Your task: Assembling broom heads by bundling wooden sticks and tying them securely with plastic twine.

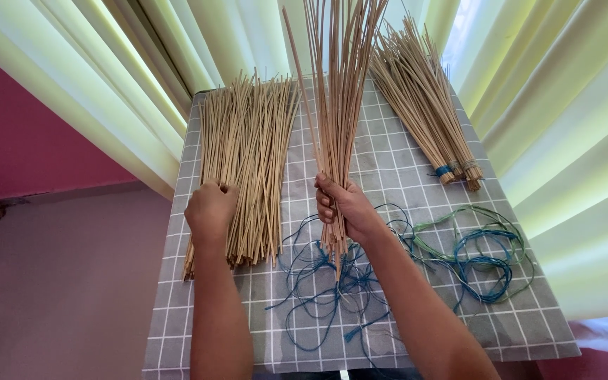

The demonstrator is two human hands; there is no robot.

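Head view: right hand (pixel 345 205) grips an untied stick bunch (pixel 337 91) upright, left hand (pixel 210 209) pinches loose sticks (pixel 244 162) beneath its fingers; tied bundles (pixel 423 98) lie finished beyond.

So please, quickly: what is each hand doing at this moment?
Left hand: closed, gripping sticks in the loose pile of sticks on the table.
Right hand: closed around a raised bunch of sticks.
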